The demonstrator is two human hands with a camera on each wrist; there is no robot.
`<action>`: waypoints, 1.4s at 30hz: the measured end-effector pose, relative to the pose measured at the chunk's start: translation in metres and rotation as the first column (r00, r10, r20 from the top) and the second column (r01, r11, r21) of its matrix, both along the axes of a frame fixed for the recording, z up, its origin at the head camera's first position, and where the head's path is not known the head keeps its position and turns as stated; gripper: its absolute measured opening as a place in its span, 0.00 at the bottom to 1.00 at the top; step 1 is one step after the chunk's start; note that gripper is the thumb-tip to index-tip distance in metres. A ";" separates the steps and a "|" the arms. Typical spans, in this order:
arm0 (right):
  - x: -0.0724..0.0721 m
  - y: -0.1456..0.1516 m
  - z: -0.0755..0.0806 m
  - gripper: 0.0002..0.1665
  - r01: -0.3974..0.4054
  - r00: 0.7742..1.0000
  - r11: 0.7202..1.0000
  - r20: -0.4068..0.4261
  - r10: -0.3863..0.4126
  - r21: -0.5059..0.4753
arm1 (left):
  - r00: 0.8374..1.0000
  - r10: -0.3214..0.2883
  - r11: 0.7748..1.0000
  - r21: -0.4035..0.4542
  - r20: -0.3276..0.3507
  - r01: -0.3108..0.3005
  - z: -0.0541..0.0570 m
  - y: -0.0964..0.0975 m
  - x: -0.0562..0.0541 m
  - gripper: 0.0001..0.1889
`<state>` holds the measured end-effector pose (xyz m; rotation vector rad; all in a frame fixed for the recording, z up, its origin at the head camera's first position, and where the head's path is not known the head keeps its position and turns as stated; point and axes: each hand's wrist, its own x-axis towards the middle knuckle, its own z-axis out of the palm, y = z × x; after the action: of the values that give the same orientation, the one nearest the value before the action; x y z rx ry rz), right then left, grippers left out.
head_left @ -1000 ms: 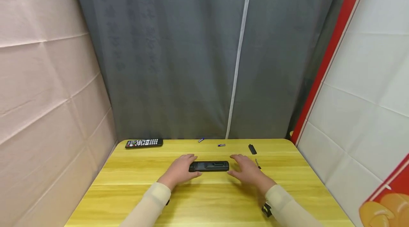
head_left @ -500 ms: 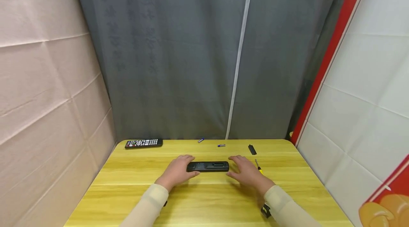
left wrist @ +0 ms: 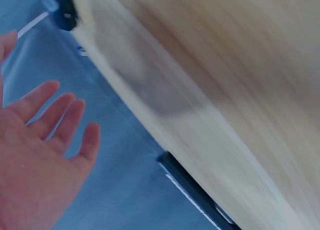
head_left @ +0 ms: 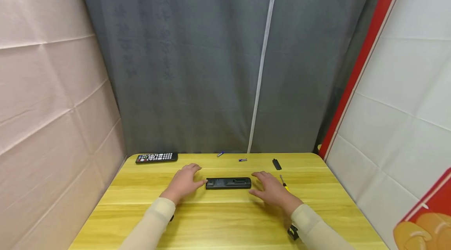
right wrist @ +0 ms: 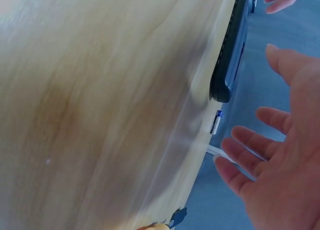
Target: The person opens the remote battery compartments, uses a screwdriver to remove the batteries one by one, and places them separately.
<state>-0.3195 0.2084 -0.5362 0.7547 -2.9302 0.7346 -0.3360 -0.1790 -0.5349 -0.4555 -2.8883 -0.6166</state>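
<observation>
A black remote control lies back side up on the table, its battery compartment uncovered at the right end. Just off its left end is my left hand, fingers spread and holding nothing; its thumb tip comes right up to the remote's edge in the head view. My right hand hovers around the other end, fingers parted, with nothing in its grasp. In the right wrist view, its palm shows bare beside the remote's end. The left wrist view likewise shows an empty left palm.
Two small batteries, one near the back edge and one to its right, lie behind the remote. A black battery cover and a yellow-handled screwdriver are at right. Another remote sits back left, buttons up. A grey curtain hangs behind.
My left hand has moved left, away from the remote's left end, which is now uncovered. The remote shifted slightly left at first. My right hand has hardly moved; more of the screwdriver shows.
</observation>
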 end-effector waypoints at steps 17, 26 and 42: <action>0.012 0.005 0.006 0.42 0.023 1.000 1.000 0.009 -0.023 0.021 | 0.977 0.211 0.971 -0.105 -0.043 -0.214 0.001 -0.114 -0.066 0.32; 0.022 0.011 0.005 0.42 0.005 1.000 0.999 -0.009 -0.005 0.041 | 0.952 0.277 0.946 -0.210 0.127 -0.247 0.013 -0.163 -0.073 0.40; 0.033 0.003 0.017 0.39 -0.040 0.999 0.999 -0.035 0.041 0.032 | 0.897 0.316 0.927 -0.304 0.310 -0.221 0.007 -0.194 -0.061 0.44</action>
<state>-0.2863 0.2119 -0.5196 0.8239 -2.9094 0.6717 -0.3969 -0.3729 -0.5276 0.0480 -3.3103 -0.2941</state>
